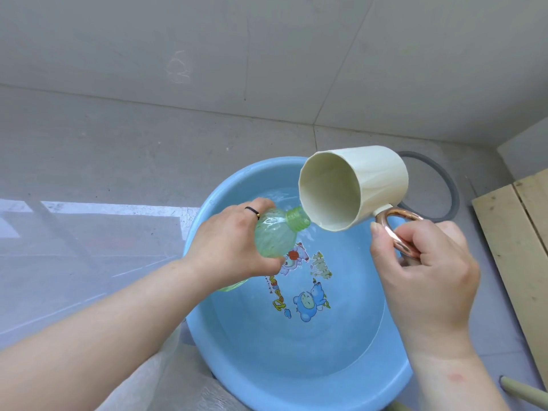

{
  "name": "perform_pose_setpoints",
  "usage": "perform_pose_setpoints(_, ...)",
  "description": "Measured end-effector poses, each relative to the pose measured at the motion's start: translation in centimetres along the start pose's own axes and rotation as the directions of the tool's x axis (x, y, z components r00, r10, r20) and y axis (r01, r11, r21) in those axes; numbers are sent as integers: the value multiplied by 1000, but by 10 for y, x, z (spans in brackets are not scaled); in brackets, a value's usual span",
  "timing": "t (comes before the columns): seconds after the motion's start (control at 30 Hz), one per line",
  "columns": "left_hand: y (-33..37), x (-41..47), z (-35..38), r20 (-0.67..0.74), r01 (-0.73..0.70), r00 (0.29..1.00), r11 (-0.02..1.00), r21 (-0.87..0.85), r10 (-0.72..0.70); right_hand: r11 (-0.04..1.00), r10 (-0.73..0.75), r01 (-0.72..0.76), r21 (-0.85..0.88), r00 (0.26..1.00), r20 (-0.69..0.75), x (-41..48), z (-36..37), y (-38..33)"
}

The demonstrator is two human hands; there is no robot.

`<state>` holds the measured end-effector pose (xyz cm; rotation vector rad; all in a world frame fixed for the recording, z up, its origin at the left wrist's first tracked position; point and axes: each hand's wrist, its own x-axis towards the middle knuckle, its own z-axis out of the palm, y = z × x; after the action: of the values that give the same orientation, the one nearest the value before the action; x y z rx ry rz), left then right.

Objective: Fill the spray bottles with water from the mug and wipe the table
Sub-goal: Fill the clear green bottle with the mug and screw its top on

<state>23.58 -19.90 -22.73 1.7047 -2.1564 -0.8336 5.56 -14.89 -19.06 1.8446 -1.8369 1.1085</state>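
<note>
My left hand (228,241) grips a translucent green spray bottle (275,235) with no spray head, tilted so its threaded neck points up and right. My right hand (421,262) holds the copper ring handle of a cream mug (353,185). The mug is tipped on its side, its mouth facing me, and its lower rim sits right beside the bottle's neck. Both hang over a blue plastic basin (296,381) that holds shallow water and has cartoon prints on its bottom.
The basin stands on a grey tiled floor close to a grey wall. A grey ring (450,191) lies on the floor behind the mug. Pale wooden boards (519,247) lie at the right. A clear plastic sheet (89,232) covers the floor at the left.
</note>
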Motion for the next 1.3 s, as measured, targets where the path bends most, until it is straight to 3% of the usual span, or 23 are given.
perform_pose_setpoints(1.3,-2,0,3,17,29,999,999,-26,-29,980,-194,192,-60,980,-42,-3,1,8)
